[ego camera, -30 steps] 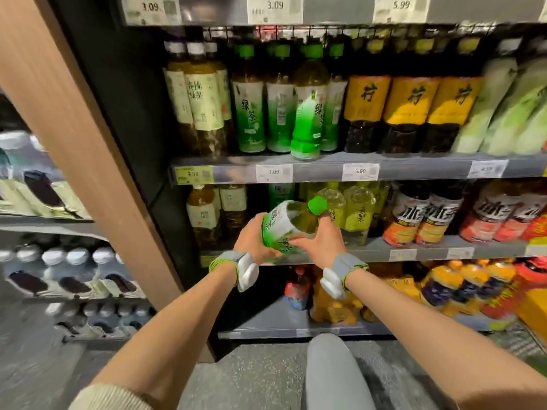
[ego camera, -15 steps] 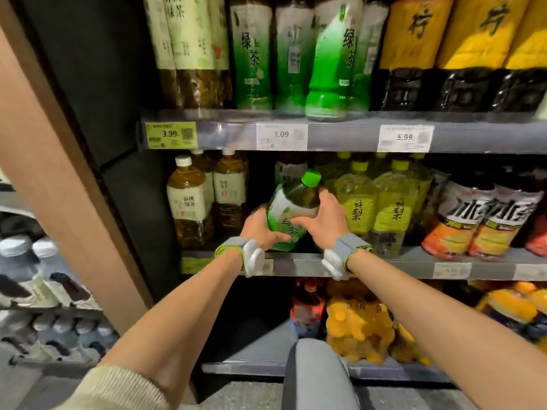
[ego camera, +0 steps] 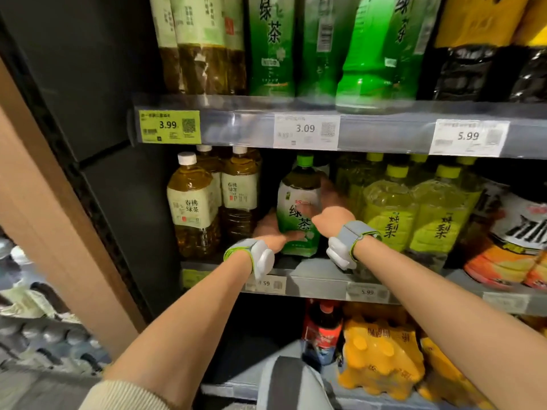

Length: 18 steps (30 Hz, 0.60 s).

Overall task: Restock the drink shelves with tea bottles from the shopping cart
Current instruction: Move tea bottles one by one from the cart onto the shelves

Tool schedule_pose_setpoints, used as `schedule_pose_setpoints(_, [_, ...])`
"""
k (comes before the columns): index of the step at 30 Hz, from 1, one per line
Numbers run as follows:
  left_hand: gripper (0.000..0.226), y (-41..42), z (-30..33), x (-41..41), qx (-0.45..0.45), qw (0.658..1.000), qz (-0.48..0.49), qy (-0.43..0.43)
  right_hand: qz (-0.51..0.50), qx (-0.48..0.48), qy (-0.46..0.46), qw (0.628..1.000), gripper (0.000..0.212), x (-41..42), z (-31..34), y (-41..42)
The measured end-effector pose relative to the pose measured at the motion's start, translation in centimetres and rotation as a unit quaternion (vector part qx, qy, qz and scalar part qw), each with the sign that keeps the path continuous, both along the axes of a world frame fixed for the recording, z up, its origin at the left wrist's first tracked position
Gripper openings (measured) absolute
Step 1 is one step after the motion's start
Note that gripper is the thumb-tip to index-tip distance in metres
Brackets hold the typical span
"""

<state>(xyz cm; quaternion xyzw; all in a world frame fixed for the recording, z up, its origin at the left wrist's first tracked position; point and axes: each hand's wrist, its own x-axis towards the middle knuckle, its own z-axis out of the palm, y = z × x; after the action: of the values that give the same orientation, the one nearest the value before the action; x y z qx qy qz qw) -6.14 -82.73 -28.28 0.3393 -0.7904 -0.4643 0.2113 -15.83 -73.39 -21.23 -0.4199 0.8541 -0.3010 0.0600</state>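
Note:
A green tea bottle with a green cap and a white-green label stands upright on the middle shelf, in the gap between the amber tea bottles and the yellow pear drinks. My left hand grips its lower left side near the base. On the bottle's right side my right hand wraps round the body. Both wrists wear grey bands. The shopping cart is out of view.
Amber tea bottles with white caps stand left of the gap, yellow pear drinks right of it. The shelf above hangs low over the bottle's cap. A dark side panel closes the left. Orange packs fill the bottom shelf.
The bottle went from tilted in front of the shelf to upright inside the gap on the middle shelf. Both hands moved forward with it, and the camera came closer.

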Motion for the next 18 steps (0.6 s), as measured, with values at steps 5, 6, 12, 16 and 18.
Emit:
schedule_pose_setpoints(5, [0.083, -0.8, -0.2, -1.7, -0.046, 0.999, -0.001, -0.021, -0.006, -0.025, 0.026, 0.999, 0.083, -1.1, -0.6, -1.1])
schedule_pose_setpoints(6, [0.082, -1.0, -0.4, -2.1, -0.043, 0.999, 0.003, -0.014, -0.010, -0.026, 0.025, 0.999, 0.082, -1.2, -0.6, -1.2])
schedule_pose_setpoints(12, [0.081, -1.7, -1.3, -3.8, -0.004, 1.000, 0.018, 0.024, -0.025, 0.001, 0.059, 0.998, 0.074, -1.8, 0.0, -1.8])
schedule_pose_setpoints(16, [0.079, -2.2, -1.6, -5.2, 0.012, 0.999, 0.003, 0.049, -0.053, 0.035, 0.058, 0.996, 0.067, -2.7, 0.5, -2.5])
schedule_pose_setpoints(18, [0.081, -2.4, -1.7, -5.4, 0.006, 0.999, -0.003, 0.051, -0.065, 0.030, 0.058, 0.996, 0.068, -2.7, 0.5, -2.9])
